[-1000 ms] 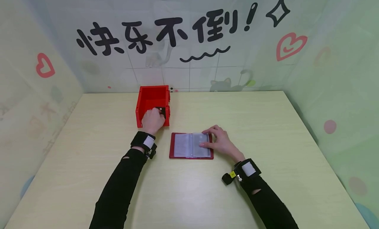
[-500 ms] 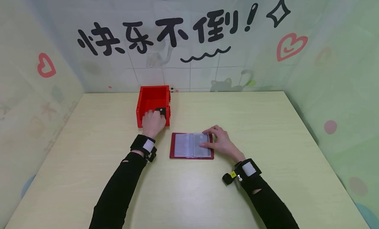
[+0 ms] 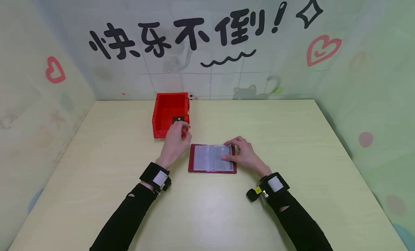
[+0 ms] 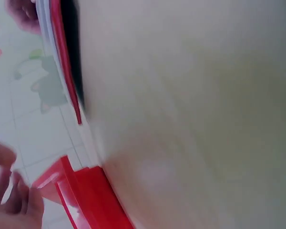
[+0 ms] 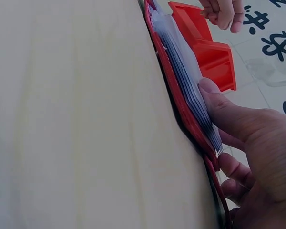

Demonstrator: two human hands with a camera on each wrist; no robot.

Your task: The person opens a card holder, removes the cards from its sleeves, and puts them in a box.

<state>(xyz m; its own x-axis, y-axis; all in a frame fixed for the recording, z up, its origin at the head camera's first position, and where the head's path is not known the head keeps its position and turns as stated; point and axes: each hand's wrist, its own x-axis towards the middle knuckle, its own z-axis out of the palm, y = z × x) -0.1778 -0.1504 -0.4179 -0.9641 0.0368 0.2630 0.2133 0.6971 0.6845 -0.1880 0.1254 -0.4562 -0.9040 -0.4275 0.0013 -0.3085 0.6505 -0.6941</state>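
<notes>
A small red-covered album with clear plastic sleeves (image 3: pixel 202 158) lies spread open on the table. My right hand (image 3: pixel 244 155) holds its right side, the thumb (image 5: pixel 224 107) on the sleeves and the other fingers by the outer edge. My left hand (image 3: pixel 176 141) is over the near right corner of a red plastic bin (image 3: pixel 162 114), its fingers bent. Whether something small sits between those fingertips is not visible, and the left wrist view shows only part of that hand (image 4: pixel 14 200). Inside the bin lies a dark item with small pale marks (image 3: pixel 178 119), partly covered by the hand.
The pale wooden table (image 3: pixel 207 207) meets a printed backdrop (image 3: pixel 207 78) just behind the bin. Backdrop walls also stand at the left and right. The bin stands beyond the album, to its left.
My left hand has come up out of the red bin and back towards me, turning so that its fingers point right. The right hand keeps its hold on the album. The head view has shifted slightly.
</notes>
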